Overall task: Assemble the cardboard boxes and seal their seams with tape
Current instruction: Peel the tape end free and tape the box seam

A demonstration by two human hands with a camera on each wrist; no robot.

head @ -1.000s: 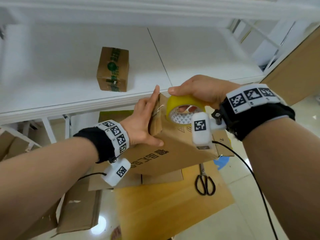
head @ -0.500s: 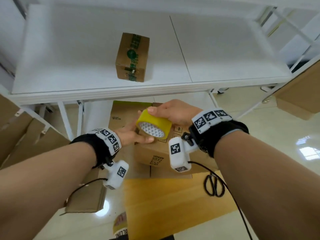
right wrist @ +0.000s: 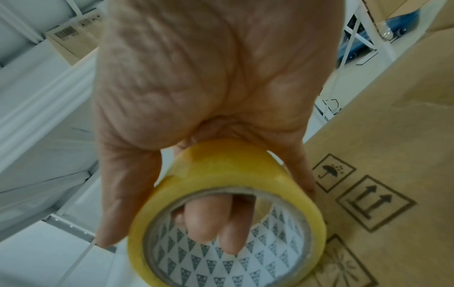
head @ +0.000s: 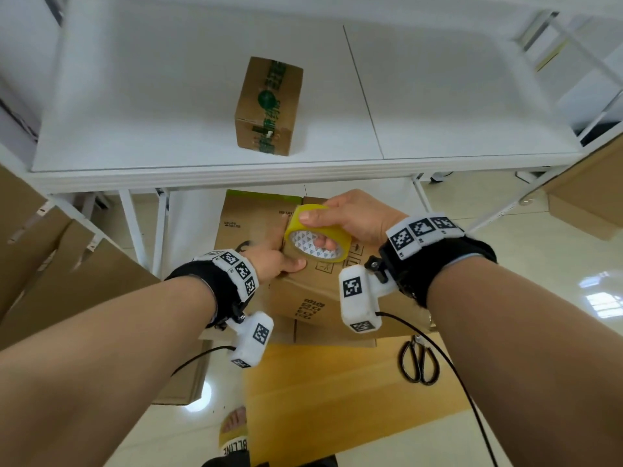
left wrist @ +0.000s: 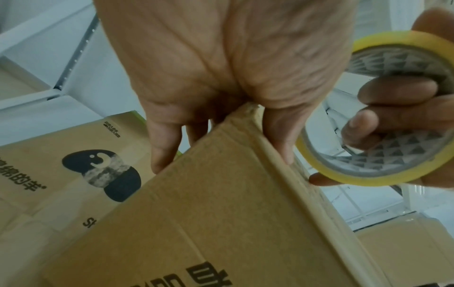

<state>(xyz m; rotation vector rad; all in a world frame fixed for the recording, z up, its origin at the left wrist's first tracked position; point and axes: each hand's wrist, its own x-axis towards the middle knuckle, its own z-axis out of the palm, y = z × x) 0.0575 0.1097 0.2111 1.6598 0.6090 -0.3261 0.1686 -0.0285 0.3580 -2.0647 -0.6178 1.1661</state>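
The right hand (head: 354, 219) grips the yellow tape roll (head: 317, 237), fingers through its core, against the cardboard box (head: 323, 298) whose corner the left hand (head: 276, 261) pinches at centre; the box looks light, stiff and crushable, best held by its edges. Scissors (head: 419, 364) lie at four o'clock on a wooden board (head: 337, 392), and at twelve o'clock a taped box (head: 268, 106) stands on the white shelf (head: 438, 112).

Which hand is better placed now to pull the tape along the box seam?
Right. The right hand already grips the tape roll, fingers through its core; the left hand grips the cardboard box corner.
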